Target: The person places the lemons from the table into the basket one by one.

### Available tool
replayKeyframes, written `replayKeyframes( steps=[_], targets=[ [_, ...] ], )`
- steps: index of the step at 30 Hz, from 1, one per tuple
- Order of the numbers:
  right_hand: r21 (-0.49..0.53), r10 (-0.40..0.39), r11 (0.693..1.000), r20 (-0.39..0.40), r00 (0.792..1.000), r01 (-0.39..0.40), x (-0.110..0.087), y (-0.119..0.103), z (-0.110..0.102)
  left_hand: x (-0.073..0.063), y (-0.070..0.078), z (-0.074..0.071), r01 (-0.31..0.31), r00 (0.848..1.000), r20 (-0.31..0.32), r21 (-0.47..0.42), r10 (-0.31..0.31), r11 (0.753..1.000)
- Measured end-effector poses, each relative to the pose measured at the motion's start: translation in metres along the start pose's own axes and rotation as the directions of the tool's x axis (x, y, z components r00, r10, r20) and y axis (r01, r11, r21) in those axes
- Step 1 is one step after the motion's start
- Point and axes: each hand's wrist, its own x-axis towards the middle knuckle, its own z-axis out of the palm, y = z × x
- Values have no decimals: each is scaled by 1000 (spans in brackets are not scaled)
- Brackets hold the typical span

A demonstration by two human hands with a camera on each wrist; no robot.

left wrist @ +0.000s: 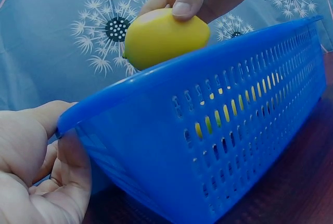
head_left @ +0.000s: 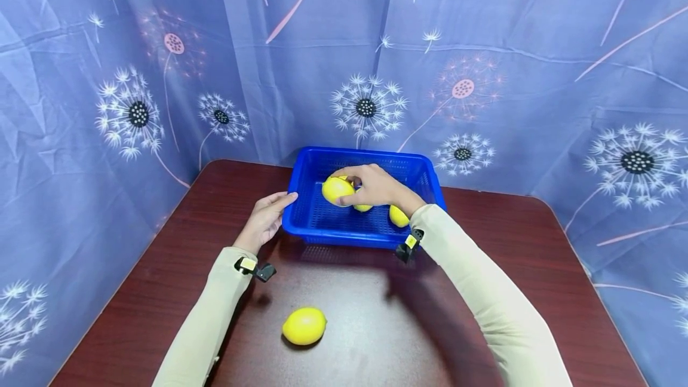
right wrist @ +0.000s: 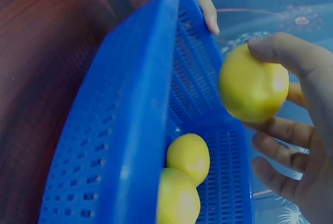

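My right hand [head_left: 376,185] holds a yellow lemon [head_left: 337,190] between thumb and fingers, over the blue plastic basket [head_left: 344,236]. In the left wrist view that lemon [left wrist: 165,37] shows above the basket's rim. With thumb on top and fingers beneath, my left hand [head_left: 266,220] pinches the basket's left rim. Inside the basket lie more lemons; one lemon [head_left: 399,216] is near its right end, and the right wrist view shows a lemon [right wrist: 188,157] touching another lemon [right wrist: 178,199]. A single lemon [head_left: 304,326] rests on the table in front of the basket.
The dark red-brown wooden table [head_left: 516,267] has rounded back corners. Behind it and along its sides hangs a blue curtain [head_left: 301,76] with a dandelion print. A black strap with a small camera [head_left: 409,246] sits on the right wrist, and another camera [head_left: 257,269] on the left.
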Motion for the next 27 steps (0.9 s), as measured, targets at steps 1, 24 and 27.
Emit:
replayKeyframes(
  steps=[1, 24, 27],
  targets=[
    [13, -4, 1000, 15, 1000, 4, 1, 2, 0, 0, 0, 0, 2, 1000, -3, 2, -2, 1000],
    [-63, 36, 998, 251, 967, -21, 36, 17, 3, 0, -1, 0, 8, 1000, -19, 41, -7, 999],
    [-66, 71, 996, 260, 963, -56, 41, 20, 6, 0, -1, 1, 4, 1000, -16, 50, -3, 999]
  ],
)
